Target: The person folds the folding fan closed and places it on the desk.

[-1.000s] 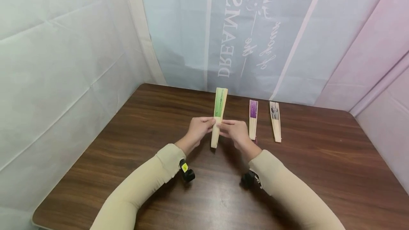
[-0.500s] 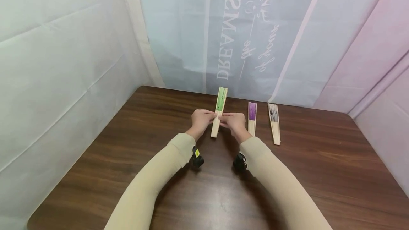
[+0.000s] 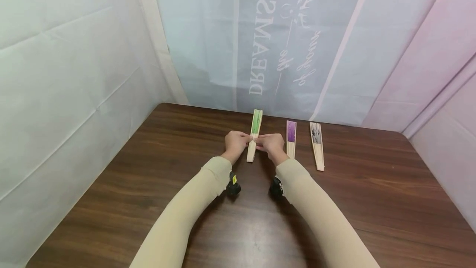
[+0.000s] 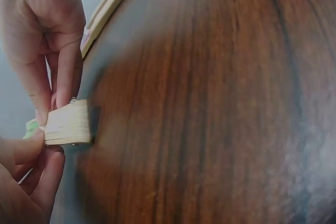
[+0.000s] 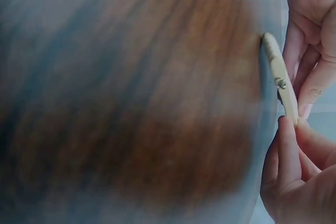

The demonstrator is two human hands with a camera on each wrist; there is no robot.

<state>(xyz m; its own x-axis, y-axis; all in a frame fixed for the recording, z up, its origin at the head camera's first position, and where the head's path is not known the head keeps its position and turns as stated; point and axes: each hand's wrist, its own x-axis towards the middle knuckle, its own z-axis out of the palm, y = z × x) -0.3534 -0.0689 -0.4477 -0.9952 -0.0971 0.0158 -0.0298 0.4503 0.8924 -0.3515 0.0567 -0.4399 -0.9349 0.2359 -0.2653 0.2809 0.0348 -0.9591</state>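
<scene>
A folded fan with a green leaf and pale wooden ribs is pinched from both sides near its middle. My left hand grips its left edge with thumb and fingers, and my right hand pinches the right edge. In the left wrist view the ribs' narrow end points at the table, between the fingers of both hands. The right wrist view has the fan edge-on, its metal rivet showing. Whether it fully touches the table cannot be told.
To the right of my hands lies a folded purple fan, its lower end partly behind my right wrist. Farther right lies a folded grey-patterned fan. The brown wooden table meets a cloth backdrop behind.
The green fan has come down toward the table and looks shorter in the head view. Both hands have moved a little with it, still pinching it.
</scene>
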